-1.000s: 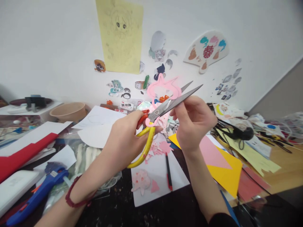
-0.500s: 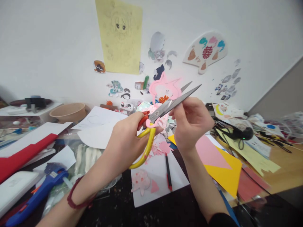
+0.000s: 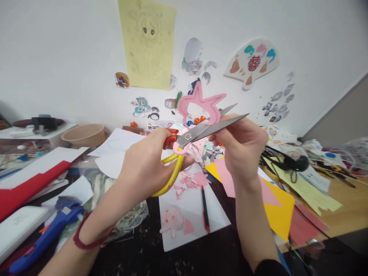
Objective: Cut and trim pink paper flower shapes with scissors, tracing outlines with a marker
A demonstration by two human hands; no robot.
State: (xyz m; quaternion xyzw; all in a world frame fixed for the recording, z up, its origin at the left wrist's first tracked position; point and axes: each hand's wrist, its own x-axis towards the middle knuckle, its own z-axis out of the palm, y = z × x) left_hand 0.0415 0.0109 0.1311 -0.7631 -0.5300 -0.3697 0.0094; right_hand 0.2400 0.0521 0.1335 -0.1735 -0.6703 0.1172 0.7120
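Observation:
My left hand (image 3: 145, 165) is closed around the handles of a pair of scissors (image 3: 174, 176), one loop yellow and the other orange-red. The long grey blades point right and stand slightly apart. A pink paper cutout (image 3: 198, 94) with pointed tips and an open middle hangs around the blades, its lower end by the pivot. My right hand (image 3: 245, 149) is closed at the cutout's right side, beside the blades; its fingertips are partly hidden behind them. Below lie a pink star-shaped piece (image 3: 171, 220) and pink scraps (image 3: 191, 180) on a white sheet (image 3: 195, 234).
A black and red pen (image 3: 205, 211) lies on the white sheet. Yellow paper (image 3: 280, 214) and pink paper (image 3: 268, 191) are at the right. On the left are a blue glue gun (image 3: 48, 234), a white box (image 3: 21, 230) and a tan bowl (image 3: 83, 136). A wall stands behind.
The scissors and left hand have shifted slightly left. My right hand has moved a little right, and the pink cutout has turned to show its face more fully.

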